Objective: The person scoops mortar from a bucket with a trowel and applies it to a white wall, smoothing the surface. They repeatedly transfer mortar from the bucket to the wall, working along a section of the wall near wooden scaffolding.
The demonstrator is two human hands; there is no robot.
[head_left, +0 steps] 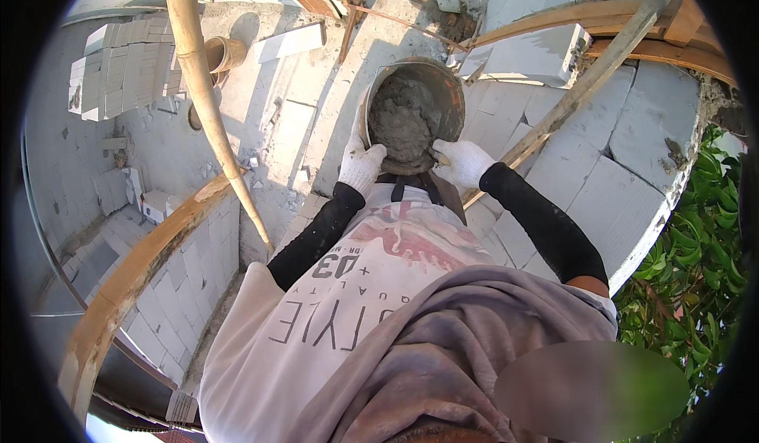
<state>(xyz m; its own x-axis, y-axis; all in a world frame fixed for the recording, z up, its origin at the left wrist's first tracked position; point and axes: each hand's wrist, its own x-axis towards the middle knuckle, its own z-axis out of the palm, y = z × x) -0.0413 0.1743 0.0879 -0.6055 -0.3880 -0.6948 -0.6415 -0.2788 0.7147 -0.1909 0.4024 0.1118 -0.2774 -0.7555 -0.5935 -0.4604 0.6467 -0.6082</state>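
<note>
Close in front of my body is a dark bucket (455,99) with wet grey mortar (405,120) in it. My left hand (362,164), in a white knit glove, is closed on the near left side of the rim. On the near right side, my right hand (463,163), gloved the same way, grips the rim with the thumb over the edge. Black sleeves cover both forearms. The bucket's underside is hidden from view.
A bamboo pole (194,56) slants down on the left, above a curved wooden beam (150,269). Stacked pale blocks (126,67) and another bucket (225,53) stand far left. At right are a block wall (585,182), a timber brace (573,87) and green leaves (688,261).
</note>
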